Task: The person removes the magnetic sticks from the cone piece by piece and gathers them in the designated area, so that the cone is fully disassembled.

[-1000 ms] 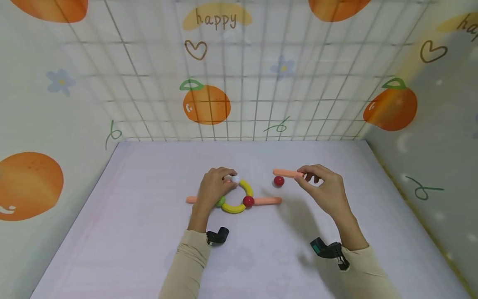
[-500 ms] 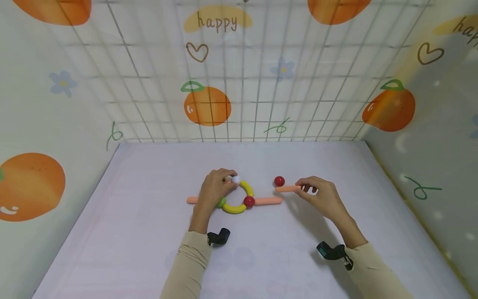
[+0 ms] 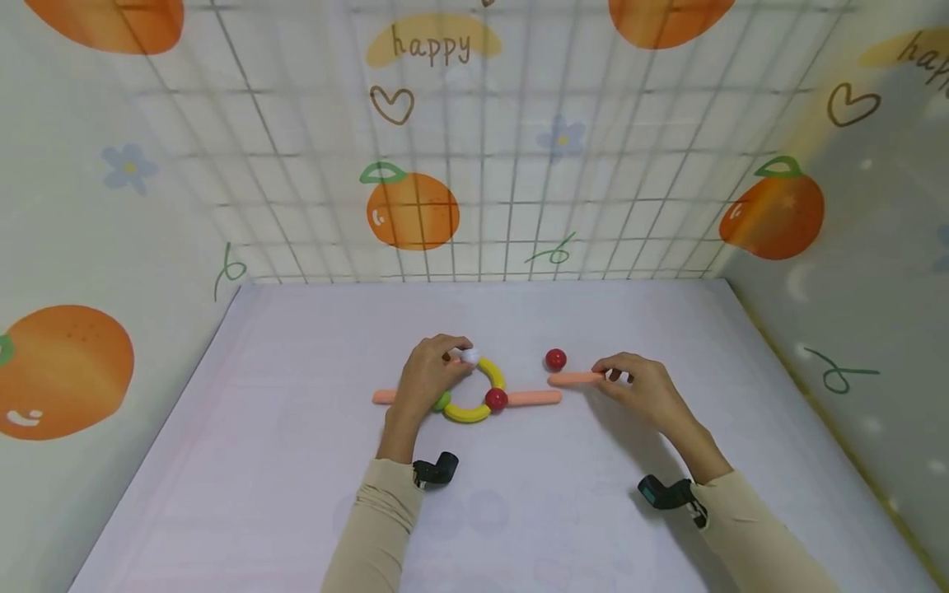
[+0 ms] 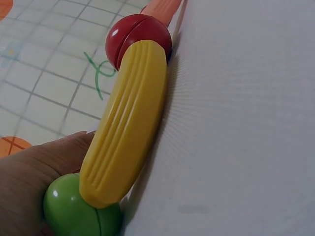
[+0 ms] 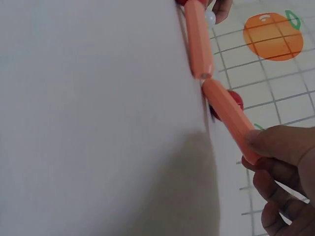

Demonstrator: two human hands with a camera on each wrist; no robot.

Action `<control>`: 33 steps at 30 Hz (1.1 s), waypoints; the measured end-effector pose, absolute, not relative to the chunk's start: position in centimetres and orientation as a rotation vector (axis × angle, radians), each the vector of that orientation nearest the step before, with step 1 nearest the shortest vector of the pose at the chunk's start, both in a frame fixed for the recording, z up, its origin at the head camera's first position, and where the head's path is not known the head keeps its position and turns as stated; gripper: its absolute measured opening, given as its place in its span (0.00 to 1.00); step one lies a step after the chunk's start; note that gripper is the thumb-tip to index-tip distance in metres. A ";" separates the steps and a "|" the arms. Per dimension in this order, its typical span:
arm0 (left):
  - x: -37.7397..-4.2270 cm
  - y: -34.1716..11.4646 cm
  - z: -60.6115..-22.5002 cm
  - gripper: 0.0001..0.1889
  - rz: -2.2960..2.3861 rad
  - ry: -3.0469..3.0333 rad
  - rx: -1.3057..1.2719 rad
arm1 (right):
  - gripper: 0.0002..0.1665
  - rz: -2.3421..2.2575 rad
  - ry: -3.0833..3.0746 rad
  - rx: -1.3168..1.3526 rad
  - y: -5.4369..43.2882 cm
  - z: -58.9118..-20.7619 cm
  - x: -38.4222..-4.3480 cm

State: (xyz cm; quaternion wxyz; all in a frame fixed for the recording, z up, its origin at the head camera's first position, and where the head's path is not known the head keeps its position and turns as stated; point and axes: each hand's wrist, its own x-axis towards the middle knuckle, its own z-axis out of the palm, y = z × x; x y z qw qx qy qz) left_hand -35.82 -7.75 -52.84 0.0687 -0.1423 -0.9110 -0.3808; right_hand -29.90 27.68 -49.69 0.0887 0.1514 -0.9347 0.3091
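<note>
- Orange stick point(image 3: 574, 379) pinched by my right hand point(image 3: 641, 390), right of the yellow ring point(image 3: 467, 414).
- My left hand point(image 3: 430, 372) pinches the ring's white ball point(image 3: 469, 356).
- A careless swing could roll the loose red ball point(image 3: 556, 359), also right of the ring.

1. A curved, grooved, yellow plastic bar point(image 4: 125, 123) slants between two balls, touching both.
2. Upper end: a glossy red plastic ball point(image 4: 135, 28), a salmon-coloured stick point(image 4: 164, 9) (cropped by the frame) beyond.
3. Lower end: a glossy green plastic ball point(image 4: 71, 206), the left hand point(image 4: 37, 174) just beside.
4. Behind: a white, grey-gridded wall point(image 4: 54, 78); right, the pale tabletop point(image 4: 246, 123).
</note>
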 end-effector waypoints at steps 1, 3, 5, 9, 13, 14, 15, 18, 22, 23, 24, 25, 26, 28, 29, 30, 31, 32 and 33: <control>-35.8 -7.8 -52.9 0.15 -1.151 -2.746 -0.423 | 0.11 0.926 -2.796 0.439 27.7 -49.8 -30.0; -35.7 -7.9 -53.0 0.15 -1.151 -2.753 -0.420 | 0.11 0.928 -2.821 0.416 27.7 -49.9 -30.1; -35.6 -7.9 -53.0 0.15 -1.158 -2.753 -0.421 | 0.11 0.930 -2.840 0.398 27.8 -50.1 -30.2; -35.5 -7.8 -53.0 0.15 -1.166 -2.747 -0.424 | 0.10 0.925 -2.870 0.389 27.9 -50.4 -30.4; -35.4 -7.6 -52.7 0.15 -1.119 -2.771 -0.424 | 0.09 0.897 -2.892 0.427 27.9 -50.7 -30.5; -35.3 -7.6 -52.6 0.16 -1.097 -2.778 -0.432 | 0.09 0.882 -2.895 0.442 27.8 -50.7 -30.5; -35.2 -7.5 -52.4 0.16 -1.070 -2.786 -0.443 | 0.09 0.866 -2.896 0.459 27.8 -50.8 -30.5; -35.0 -7.4 -51.6 0.18 -1.012 -2.777 -0.493 | 0.11 0.814 -2.864 0.500 27.7 -50.7 -30.3; -34.6 -7.3 -50.7 0.17 -1.080 -2.735 -0.546 | 0.14 0.795 -2.770 0.547 27.3 -50.2 -29.8; -34.4 -7.2 -50.5 0.16 -1.124 -2.726 -0.560 | 0.14 0.799 -2.750 0.560 27.1 -50.1 -29.6; -34.2 -7.2 -50.4 0.16 -1.167 -2.723 -0.573 | 0.14 0.803 -2.735 0.575 26.9 -49.9 -29.4; -34.0 -7.1 -50.4 0.15 -1.205 -2.724 -0.588 | 0.15 0.811 -2.723 0.591 26.7 -49.7 -29.3; -33.8 -7.0 -50.4 0.15 -1.241 -2.727 -0.605 | 0.15 0.817 -2.716 0.605 26.5 -49.5 -29.1; -33.4 -6.8 -50.5 0.14 -1.296 -2.731 -0.642 | 0.15 0.831 -2.700 0.637 25.9 -49.2 -28.9; -33.2 -6.7 -50.7 0.13 -1.317 -2.736 -0.651 | 0.15 0.832 -2.696 0.649 25.6 -49.1 -28.8; -32.9 -6.6 -50.8 0.13 -1.335 -2.740 -0.658 | 0.15 0.839 -2.698 0.657 25.3 -49.0 -28.7; -32.7 -6.5 -51.0 0.13 -1.345 -2.744 -0.663 | 0.15 0.847 -2.704 0.664 25.0 -48.9 -28.7; -32.5 -6.5 -51.2 0.13 -1.351 -2.747 -0.667 | 0.15 0.853 -2.712 0.666 24.7 -48.9 -28.6; -32.3 -6.4 -51.4 0.13 -1.351 -2.750 -0.672 | 0.15 0.862 -2.721 0.667 24.5 -48.9 -28.5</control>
